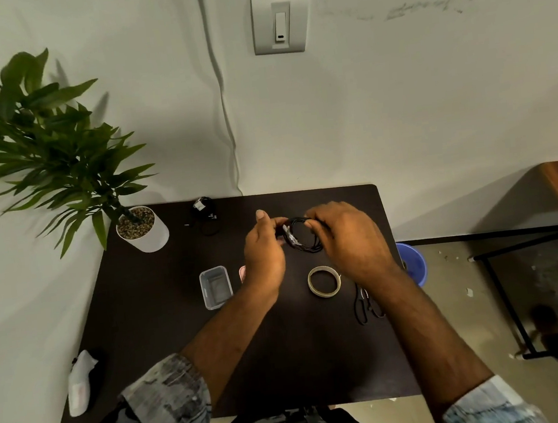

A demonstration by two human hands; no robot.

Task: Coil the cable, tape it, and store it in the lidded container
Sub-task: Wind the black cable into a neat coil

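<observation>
Black cable [302,238], wound into a small coil, held up above the middle of the dark table [152,328] between both hands. Left hand [264,254] pinching the coil's left side, where a strip of pale tape [288,234] looks to be wrapped over the strands, thumb raised. Right hand [349,235] curled over the coil's right side, fingers closed on the loops. Judged to be mid-taping: coil formed, tape being pressed down, storing not yet done.

To do this well: keep the loops bunched tight under the right fingers, smooth the strip fully round the bundle with the left thumb, overlap tape on tape so that it grips, leave no loose end free.

Just below the hands, flat on the table, the tape roll [324,280]. Left of the left wrist, the clear plastic container [215,287], open, with a pink edge [242,273] beside it, possibly the lid, mostly hidden. Further out: another black cable [366,303] near the right forearm, a taped bundle [205,214] at the far edge, a potted plant [141,227] in the far left corner.
</observation>
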